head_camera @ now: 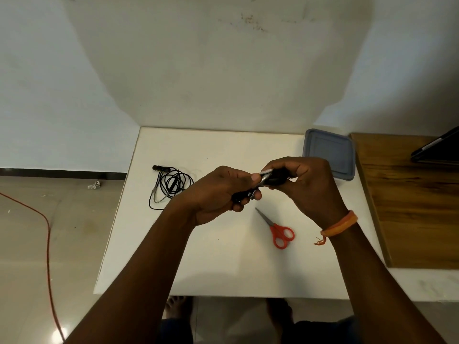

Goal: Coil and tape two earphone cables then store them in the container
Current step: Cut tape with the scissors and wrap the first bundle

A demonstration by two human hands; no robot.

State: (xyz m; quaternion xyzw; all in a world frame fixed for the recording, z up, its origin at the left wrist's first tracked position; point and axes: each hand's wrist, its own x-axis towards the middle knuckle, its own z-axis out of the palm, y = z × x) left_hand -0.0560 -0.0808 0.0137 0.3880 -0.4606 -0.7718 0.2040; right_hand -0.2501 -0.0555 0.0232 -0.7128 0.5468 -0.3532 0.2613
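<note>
Both hands work above the middle of the white rectangular table [223, 256], raised so the bundle can be turned freely. The left hand [218, 192] curls its fingers round one end of a black coiled earphone cable [270, 181], and the right hand [303, 180] pinches the other end, where a strip of shiny clear tape [263, 178] seems to be going round the coil to keep it from springing open. A second black earphone cable [171, 186] lies loosely looped on the table to the left, untaped, probably waiting its turn. One pair of red-handled steel scissors [278, 229] lies closed near the right wrist, handy for cutting tape. One grey-blue square plastic container [330, 155], lid on, sits at the table's far right corner. So: two cables, one container, one pair of scissors.
</note>
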